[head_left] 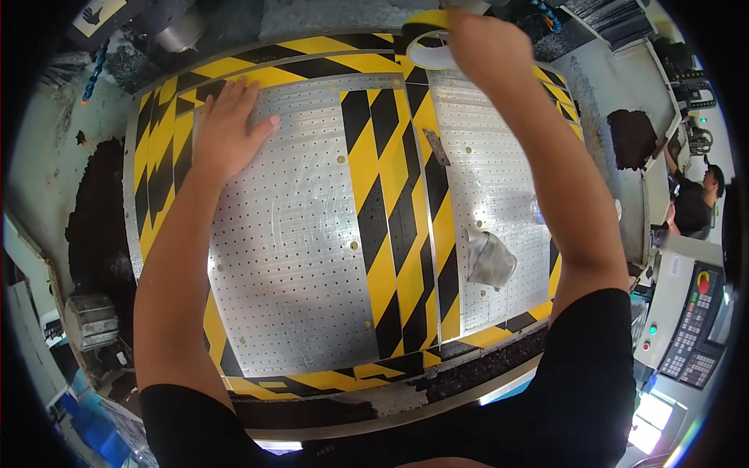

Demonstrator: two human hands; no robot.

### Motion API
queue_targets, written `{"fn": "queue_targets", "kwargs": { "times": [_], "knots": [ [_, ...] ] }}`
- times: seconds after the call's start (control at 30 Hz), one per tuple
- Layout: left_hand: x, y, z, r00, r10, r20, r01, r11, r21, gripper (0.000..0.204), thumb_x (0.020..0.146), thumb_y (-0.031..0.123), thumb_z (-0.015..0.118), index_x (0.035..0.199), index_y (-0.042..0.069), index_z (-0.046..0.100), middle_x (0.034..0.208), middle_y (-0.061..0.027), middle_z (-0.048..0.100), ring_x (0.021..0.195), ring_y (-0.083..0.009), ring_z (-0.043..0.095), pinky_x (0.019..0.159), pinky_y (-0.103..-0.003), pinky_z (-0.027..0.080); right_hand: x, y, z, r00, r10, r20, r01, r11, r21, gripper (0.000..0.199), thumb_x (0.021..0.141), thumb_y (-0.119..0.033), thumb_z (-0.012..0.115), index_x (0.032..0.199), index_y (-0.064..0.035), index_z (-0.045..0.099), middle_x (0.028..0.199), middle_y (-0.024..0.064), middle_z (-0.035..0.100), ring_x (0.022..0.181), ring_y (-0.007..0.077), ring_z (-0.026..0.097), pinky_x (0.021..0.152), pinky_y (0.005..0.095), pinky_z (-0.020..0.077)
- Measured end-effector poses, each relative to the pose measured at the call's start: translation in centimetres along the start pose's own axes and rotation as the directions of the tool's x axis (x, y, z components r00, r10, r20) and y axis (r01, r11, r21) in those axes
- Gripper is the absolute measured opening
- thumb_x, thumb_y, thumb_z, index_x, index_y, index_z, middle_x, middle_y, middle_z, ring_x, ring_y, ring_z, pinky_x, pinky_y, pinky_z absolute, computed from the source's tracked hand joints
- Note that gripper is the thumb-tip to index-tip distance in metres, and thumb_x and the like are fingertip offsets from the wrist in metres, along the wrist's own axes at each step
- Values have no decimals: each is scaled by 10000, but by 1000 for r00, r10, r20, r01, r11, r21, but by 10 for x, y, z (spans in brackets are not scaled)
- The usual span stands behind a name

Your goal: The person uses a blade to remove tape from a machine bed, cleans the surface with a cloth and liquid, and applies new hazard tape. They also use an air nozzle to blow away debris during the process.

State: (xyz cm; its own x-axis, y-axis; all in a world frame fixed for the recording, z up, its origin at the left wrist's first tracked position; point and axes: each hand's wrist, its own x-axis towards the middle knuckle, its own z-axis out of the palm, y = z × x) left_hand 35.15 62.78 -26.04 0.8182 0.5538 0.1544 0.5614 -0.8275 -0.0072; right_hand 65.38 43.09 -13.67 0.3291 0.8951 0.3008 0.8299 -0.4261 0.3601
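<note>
- I see the left hand point(226, 132) in the upper left of the frame, palm down, fingers spread and thumb held out; its grip is wide open and has hold of nothing.
- It rests across the upper left corner of a perforated metal plate point(289, 218), its fingertips reaching onto the striped border.
- I have the right hand point(495, 58) at the top of the frame, right of centre, closed on the right side of a roll of tape point(425, 56); blur keeps me from telling how each finger sits.
- The roll is yellow and black outside with a pale core, tilted so I look into its ring. I cannot tell whether its loose end is stuck down.
- Yellow-and-black tape strips point(382, 226) frame the plate and run side by side down the middle of the frame.
- Right of them I find a second perforated section point(499, 171), with a crumpled grey cloth point(490, 260) on its lower part.
- A small flat metal piece point(437, 148) lies slantwise near the top of the middle strips.
- At the right edge I make out a control panel point(690, 320) with a red knob point(704, 281), and above it a co-worker point(694, 203) in dark clothing.
</note>
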Motion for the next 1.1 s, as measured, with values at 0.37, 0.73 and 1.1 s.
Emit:
{"fn": "queue_targets", "kwargs": {
  "times": [0.37, 0.73, 1.1],
  "knots": [
    [2, 10, -1, 1000, -2, -2, 2, 1000, 13, 702, 941, 553, 509, 1494, 129, 419, 1577, -99, 354, 1482, -233, 276, 1211, -459, 184, -128, 83, 24, 904, 101, 415, -225, 939, 262, 289, 790, -169, 616, 1042, -76, 721, 976, 192, 711, 910, 379, 685, 845, 472, 541],
    [3, 6, -2, 1000, -5, -18, 5, 1000, -13, 715, 926, 568, 521, 1473, 115, 434, 1567, -109, 359, 1467, -261, 295, 1210, -478, 202, -122, -33, 10, 837, -182, 515, 29, 956, 291, 136, 815, -64, 622, 917, 9, 675, 904, 200, 703, 841, 351, 697, 764, 422, 561],
    [-1, 6, -5, 999, -35, 10, 35, 999, 14, 691, 937, 549, 513, 1483, 134, 429, 1579, -92, 348, 1480, -227, 275, 1213, -460, 191, -97, -39, 1, 803, -154, 575, -188, 850, 491, 116, 879, -116, 622, 959, -47, 668, 968, 169, 683, 914, 362, 658, 819, 445, 522]
  ]
}}
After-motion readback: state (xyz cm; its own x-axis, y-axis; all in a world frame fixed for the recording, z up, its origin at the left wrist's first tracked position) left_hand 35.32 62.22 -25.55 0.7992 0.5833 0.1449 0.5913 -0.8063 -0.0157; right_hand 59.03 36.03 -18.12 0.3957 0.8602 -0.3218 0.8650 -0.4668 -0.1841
